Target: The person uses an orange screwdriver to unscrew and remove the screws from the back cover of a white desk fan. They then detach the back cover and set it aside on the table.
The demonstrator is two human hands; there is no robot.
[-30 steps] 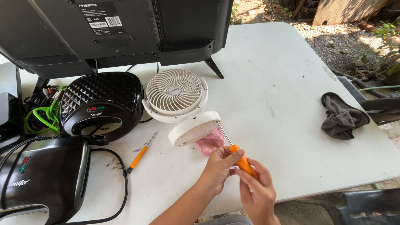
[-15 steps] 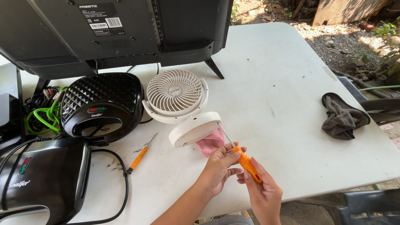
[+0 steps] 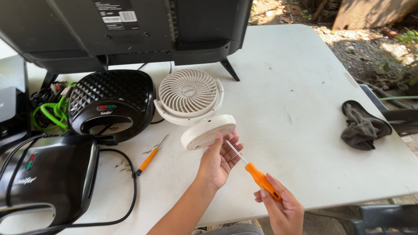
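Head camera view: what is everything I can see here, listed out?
Table fan: one, white, mid-table; left hand props its round base.
Screwdriver: one, orange handle, in right hand, tip at the fan base.
Small screwdriver: one, orange handle, lying left of the fan.
Sandwich makers: two, black, one rounded, one at the left edge.
Television: one, black, back facing, far side.
Cables: bundle, green and black, far left.
Cloth: one, grey, right edge.
Table: one, white.
Left hand: one, under the base.
Right hand: one, gripping the handle.
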